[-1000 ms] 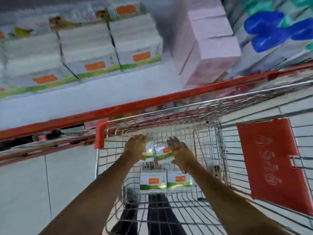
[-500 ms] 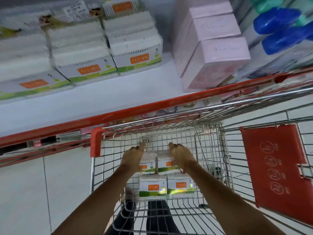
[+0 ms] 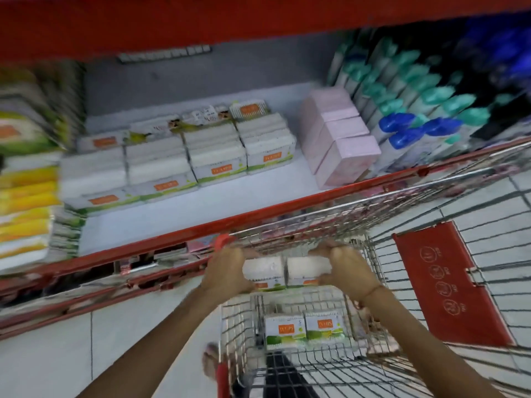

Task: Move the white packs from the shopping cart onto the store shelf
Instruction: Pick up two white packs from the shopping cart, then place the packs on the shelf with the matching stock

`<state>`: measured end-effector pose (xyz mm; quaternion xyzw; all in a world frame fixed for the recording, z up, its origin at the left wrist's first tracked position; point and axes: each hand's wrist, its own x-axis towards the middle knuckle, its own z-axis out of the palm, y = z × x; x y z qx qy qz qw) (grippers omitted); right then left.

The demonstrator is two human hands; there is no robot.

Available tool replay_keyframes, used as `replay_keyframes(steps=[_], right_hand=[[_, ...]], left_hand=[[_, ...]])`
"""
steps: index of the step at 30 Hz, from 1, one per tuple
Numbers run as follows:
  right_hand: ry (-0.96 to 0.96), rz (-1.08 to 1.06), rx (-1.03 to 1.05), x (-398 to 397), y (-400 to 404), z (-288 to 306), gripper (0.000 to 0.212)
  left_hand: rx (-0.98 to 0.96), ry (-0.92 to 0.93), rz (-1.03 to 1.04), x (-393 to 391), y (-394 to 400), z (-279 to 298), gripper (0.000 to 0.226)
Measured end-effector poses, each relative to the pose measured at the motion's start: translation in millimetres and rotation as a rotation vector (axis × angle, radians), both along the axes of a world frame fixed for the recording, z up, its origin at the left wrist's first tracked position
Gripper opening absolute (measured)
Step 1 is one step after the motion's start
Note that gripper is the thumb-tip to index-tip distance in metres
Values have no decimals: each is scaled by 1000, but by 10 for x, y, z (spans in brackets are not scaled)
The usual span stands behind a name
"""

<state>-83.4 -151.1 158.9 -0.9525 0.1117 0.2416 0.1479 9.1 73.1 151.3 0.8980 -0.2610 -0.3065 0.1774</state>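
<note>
The left hand (image 3: 228, 270) and right hand (image 3: 349, 268) press 2 white packs (image 3: 284, 271) between them, clamped side by side just above the shopping cart (image 3: 382, 214) rim. Below them, 2 more packs (image 3: 304, 331) lie on the cart's floor. Beyond the cart's front rim runs the shelf's red edge (image 3: 258, 216), between the held packs and the bare white shelf board (image 3: 178, 216). Matching stacked packs (image 3: 218, 156) sit behind that gap, pink boxes (image 3: 342, 147) to their right.
</note>
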Motion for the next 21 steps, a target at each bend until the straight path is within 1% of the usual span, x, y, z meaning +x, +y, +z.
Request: replay_keyframes(steps=[5,11,14,18,21], right_hand=[[-217,12,-53,205,372,720,58],[-397,68,11,692,867,1117,58],[-455,73,55,999,1205,1175,61],[-416,112,66,1357,1607,1031,64],[-398,156,56,1549,1854,927,62]], left_hand=[[-126,-162,33,270,341,714,56],[-147,-354,140,605,905,1159,58],[-61,-455,202,785,1236,1222,63],[66,-467,272,983,1538,1125,62],[122,-448,290,1099,1712,999,63]])
